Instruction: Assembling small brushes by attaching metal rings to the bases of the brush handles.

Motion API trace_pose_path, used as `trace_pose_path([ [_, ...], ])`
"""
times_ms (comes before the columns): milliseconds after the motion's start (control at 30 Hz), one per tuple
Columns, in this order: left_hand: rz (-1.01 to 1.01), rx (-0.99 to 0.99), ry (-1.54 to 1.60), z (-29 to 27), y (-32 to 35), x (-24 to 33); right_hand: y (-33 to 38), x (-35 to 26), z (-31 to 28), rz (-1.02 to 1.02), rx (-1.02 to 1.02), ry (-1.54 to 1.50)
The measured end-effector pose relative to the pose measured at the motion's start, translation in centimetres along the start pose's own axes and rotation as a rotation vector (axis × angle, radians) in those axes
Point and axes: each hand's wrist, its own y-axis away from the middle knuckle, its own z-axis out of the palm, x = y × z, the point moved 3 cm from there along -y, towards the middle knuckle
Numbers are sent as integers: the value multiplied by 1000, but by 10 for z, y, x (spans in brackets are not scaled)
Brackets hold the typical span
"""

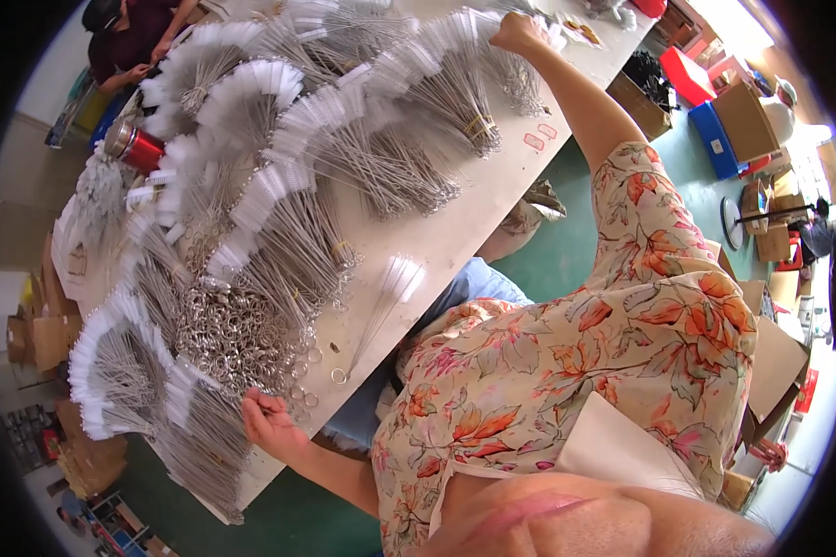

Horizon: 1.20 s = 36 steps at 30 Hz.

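Our left hand (271,422) pinches thin wire at the ring pile (237,334); our right hand (520,32) grips bristly white brushes (455,37), fingers half hidden.

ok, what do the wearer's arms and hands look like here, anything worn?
Both forearms bare. Left hand and right hand show no gloves, rings or watch that I can make out. Short sleeve of a cream blouse with orange floral print covers the right upper arm.
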Motion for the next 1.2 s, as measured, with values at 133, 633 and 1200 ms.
trace_pose_path([
  [133,47,-34,5,-2,2,-2,-14,9,-8,57,39,-105],
  [633,367,-441,-171,122,9,29,250,-259,-89,-831,-655,-1938],
  [1200,1149,-277,-487,108,23,-10,379,-293,-13,-214,-1403,-2008],
])
